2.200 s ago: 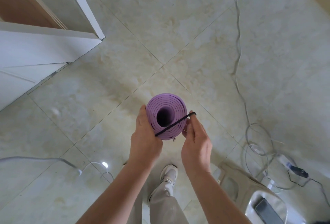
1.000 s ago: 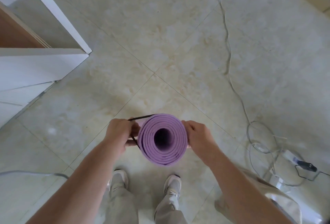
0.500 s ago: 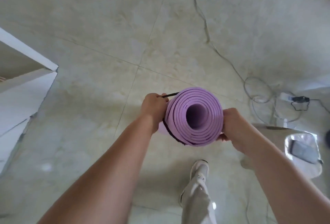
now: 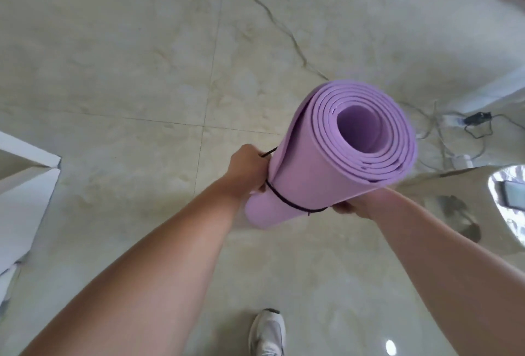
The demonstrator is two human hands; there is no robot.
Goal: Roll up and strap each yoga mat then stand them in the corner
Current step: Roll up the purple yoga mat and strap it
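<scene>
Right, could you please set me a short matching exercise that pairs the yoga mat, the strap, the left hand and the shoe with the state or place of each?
Things:
1. yoga mat
2. strap
3. left hand
4. shoe

States or places:
A. white, at the bottom edge of the view
B. grips the strap's loose end at the mat's left side
C. purple, rolled up, spiral end towards the camera
D. black, looped round the mat's lower part

Right pairs: 1-C, 2-D, 3-B, 4-A.
</scene>
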